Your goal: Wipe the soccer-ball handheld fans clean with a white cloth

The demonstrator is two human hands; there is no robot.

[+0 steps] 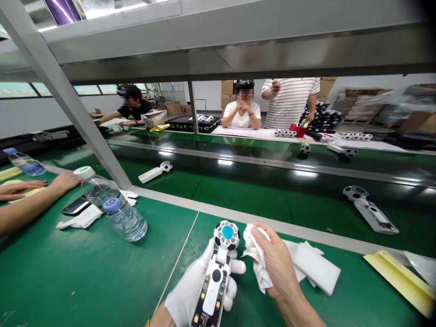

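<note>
My left hand, in a white glove, is wrapped round a handheld device with a soccer-ball head. The head has a blue disc at its centre, and the open body below shows a dark circuit board with yellow parts and a round black button. Just right of the ball, my bare right hand pinches a crumpled white cloth. The cloth and the device are apart. White foam pads lie on the green table beyond my right wrist.
Water bottles, a phone and another person's arms are at the left. Similar devices lie on the green belt. A slanted post stands left; a yellow tray lies right. People sit and stand opposite.
</note>
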